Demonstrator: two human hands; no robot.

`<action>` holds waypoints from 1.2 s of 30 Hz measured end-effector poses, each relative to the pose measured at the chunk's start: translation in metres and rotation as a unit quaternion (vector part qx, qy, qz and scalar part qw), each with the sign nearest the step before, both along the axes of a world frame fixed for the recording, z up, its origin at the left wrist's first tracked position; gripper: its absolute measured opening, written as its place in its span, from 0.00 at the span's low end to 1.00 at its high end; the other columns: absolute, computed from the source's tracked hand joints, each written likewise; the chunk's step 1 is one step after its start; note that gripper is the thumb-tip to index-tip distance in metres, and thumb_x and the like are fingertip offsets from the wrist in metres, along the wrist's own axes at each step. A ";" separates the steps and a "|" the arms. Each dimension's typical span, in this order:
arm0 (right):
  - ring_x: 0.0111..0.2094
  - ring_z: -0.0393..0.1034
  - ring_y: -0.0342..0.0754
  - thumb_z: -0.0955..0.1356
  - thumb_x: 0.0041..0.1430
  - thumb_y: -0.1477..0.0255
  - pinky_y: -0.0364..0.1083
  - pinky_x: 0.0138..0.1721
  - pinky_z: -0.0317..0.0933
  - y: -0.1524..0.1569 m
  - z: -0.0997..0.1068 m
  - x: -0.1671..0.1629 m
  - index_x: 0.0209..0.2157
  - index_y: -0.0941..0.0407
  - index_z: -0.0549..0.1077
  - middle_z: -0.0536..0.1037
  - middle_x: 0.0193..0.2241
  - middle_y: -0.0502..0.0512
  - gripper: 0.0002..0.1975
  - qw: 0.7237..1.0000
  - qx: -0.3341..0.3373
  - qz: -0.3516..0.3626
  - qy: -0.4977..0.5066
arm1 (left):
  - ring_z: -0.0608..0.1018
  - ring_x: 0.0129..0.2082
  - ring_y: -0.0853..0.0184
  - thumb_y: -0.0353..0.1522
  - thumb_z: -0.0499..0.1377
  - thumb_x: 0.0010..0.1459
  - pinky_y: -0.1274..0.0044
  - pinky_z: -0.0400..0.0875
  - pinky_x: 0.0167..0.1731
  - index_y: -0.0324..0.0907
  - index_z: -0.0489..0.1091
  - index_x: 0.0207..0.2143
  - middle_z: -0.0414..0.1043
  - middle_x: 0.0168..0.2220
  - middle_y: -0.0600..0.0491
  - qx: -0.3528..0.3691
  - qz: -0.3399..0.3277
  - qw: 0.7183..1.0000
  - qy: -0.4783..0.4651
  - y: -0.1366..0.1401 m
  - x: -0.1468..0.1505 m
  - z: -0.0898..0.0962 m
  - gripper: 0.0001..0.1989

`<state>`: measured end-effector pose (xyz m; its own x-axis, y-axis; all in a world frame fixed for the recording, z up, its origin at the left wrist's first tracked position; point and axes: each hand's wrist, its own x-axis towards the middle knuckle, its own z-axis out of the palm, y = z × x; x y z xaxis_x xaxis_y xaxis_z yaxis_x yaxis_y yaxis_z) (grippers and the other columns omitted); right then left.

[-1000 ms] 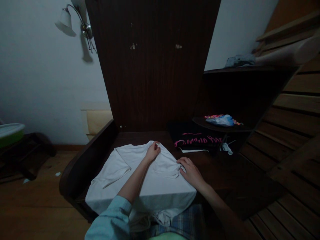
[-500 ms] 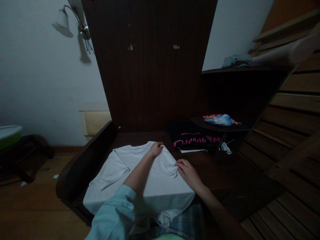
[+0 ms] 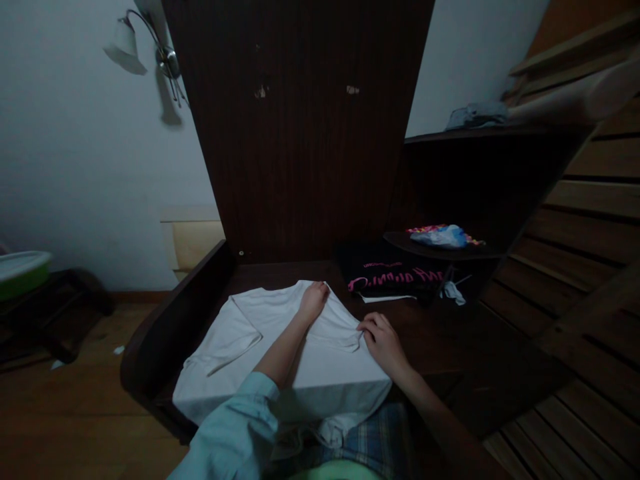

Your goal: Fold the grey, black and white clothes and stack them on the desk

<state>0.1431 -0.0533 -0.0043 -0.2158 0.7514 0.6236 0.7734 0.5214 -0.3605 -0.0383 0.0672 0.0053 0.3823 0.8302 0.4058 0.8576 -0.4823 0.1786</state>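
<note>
A white T-shirt [image 3: 280,367] lies spread over a dark wooden seat, its near part hanging down over the front edge. My left hand [image 3: 315,301] is closed on the cloth at the far right corner, by the shoulder. At the right-hand edge, the fingers of my right hand [image 3: 381,339] pinch the sleeve end of the same shirt. The left sleeve [image 3: 235,339] lies folded inward on top of the body. Both fingertips are partly hidden by cloth and knuckles.
A folded black garment with pink lettering [image 3: 395,277] lies behind to the right. Beside it, a small shelf holds a blue-and-white plastic bag [image 3: 440,236]. A dark armrest [image 3: 160,320] bounds the left side; wooden slats [image 3: 590,267] stand at the right.
The fingers of my left hand have curled tighter on the cloth. My right hand has shifted slightly right and up, drawing the sleeve edge with it.
</note>
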 end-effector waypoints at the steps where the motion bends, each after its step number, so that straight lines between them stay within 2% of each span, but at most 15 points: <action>1: 0.35 0.63 0.48 0.58 0.51 0.83 0.47 0.37 0.60 -0.001 0.002 -0.001 0.27 0.56 0.70 0.69 0.30 0.55 0.13 0.999 0.011 0.028 0.010 | 0.69 0.40 0.65 0.26 0.48 0.57 0.75 0.63 0.41 0.40 0.67 0.34 0.68 0.36 0.49 -0.003 -0.005 1.000 0.005 0.000 0.000 0.000 0.09; 4: 0.35 0.63 0.47 0.60 0.53 0.80 0.46 0.37 0.60 -0.006 0.007 -0.003 0.31 0.56 0.69 0.69 0.30 0.55 0.09 0.993 0.022 0.112 0.008 | 0.69 0.39 0.66 0.25 0.48 0.57 0.77 0.63 0.40 0.40 0.67 0.34 0.69 0.36 0.50 -0.004 -0.007 1.000 0.005 0.000 0.001 0.000 0.09; 6: 0.34 0.63 0.47 0.63 0.53 0.76 0.46 0.36 0.60 -0.009 0.010 -0.005 0.31 0.56 0.68 0.69 0.29 0.54 0.04 0.991 0.013 0.134 -0.012 | 0.69 0.39 0.66 0.26 0.48 0.58 0.77 0.63 0.40 0.40 0.67 0.34 0.69 0.36 0.50 -0.003 -0.005 1.000 0.006 0.001 0.001 -0.001 0.09; 9: 0.30 0.63 0.46 0.65 0.50 0.74 0.45 0.33 0.59 -0.010 0.010 -0.007 0.30 0.56 0.66 0.68 0.27 0.53 0.03 0.990 -0.017 0.133 -0.035 | 0.68 0.40 0.65 0.28 0.47 0.59 0.76 0.63 0.40 0.40 0.66 0.36 0.67 0.38 0.49 0.008 0.008 1.000 0.006 0.000 0.001 -0.001 0.09; 12: 0.25 0.62 0.43 0.63 0.50 0.76 0.42 0.28 0.58 -0.008 0.007 -0.008 0.28 0.56 0.66 0.66 0.22 0.50 0.01 0.987 -0.055 0.140 -0.050 | 0.68 0.41 0.64 0.29 0.46 0.59 0.75 0.63 0.40 0.39 0.65 0.37 0.65 0.39 0.48 0.023 0.028 0.999 0.013 -0.001 0.002 -0.001 0.09; 15: 0.23 0.61 0.42 0.61 0.51 0.77 0.41 0.27 0.56 -0.007 0.005 -0.009 0.26 0.56 0.65 0.65 0.20 0.48 0.04 0.986 -0.069 0.147 -0.049 | 0.68 0.40 0.65 0.29 0.46 0.60 0.75 0.63 0.40 0.39 0.66 0.35 0.66 0.37 0.48 0.010 0.023 1.000 0.017 -0.002 0.002 -0.001 0.09; 20: 0.26 0.61 0.43 0.63 0.49 0.75 0.41 0.29 0.56 -0.009 0.008 -0.008 0.27 0.55 0.65 0.65 0.23 0.49 0.01 0.988 -0.064 0.119 -0.070 | 0.69 0.39 0.66 0.28 0.46 0.59 0.77 0.63 0.39 0.39 0.66 0.34 0.67 0.36 0.49 -0.005 0.016 1.000 0.012 -0.002 0.002 -0.002 0.09; 26: 0.26 0.61 0.43 0.62 0.44 0.79 0.41 0.28 0.55 -0.009 0.008 -0.010 0.26 0.55 0.63 0.64 0.24 0.48 0.06 0.988 -0.082 0.091 -0.093 | 0.69 0.39 0.66 0.27 0.47 0.59 0.78 0.63 0.39 0.39 0.67 0.34 0.67 0.36 0.49 -0.017 0.018 1.000 0.007 -0.001 0.002 -0.001 0.09; 32: 0.25 0.61 0.41 0.61 0.46 0.80 0.40 0.28 0.55 -0.009 0.007 -0.009 0.23 0.55 0.65 0.64 0.22 0.48 0.06 0.992 -0.035 0.109 -0.047 | 0.69 0.41 0.66 0.27 0.48 0.58 0.78 0.62 0.40 0.39 0.68 0.35 0.68 0.36 0.49 -0.024 0.012 1.000 0.003 0.001 0.001 -0.003 0.10; 36: 0.25 0.62 0.41 0.61 0.47 0.80 0.40 0.28 0.56 -0.010 0.009 -0.009 0.23 0.55 0.65 0.65 0.22 0.48 0.06 0.988 -0.044 0.145 -0.035 | 0.69 0.41 0.66 0.28 0.47 0.59 0.78 0.62 0.40 0.39 0.69 0.35 0.69 0.37 0.48 -0.024 0.013 1.000 0.001 0.000 0.001 -0.003 0.11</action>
<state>0.1343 -0.0633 0.0047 -0.4705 0.7020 0.5347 0.6203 0.6940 -0.3654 -0.0375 0.0673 0.0023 0.3621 0.8576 0.3651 0.8699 -0.4517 0.1983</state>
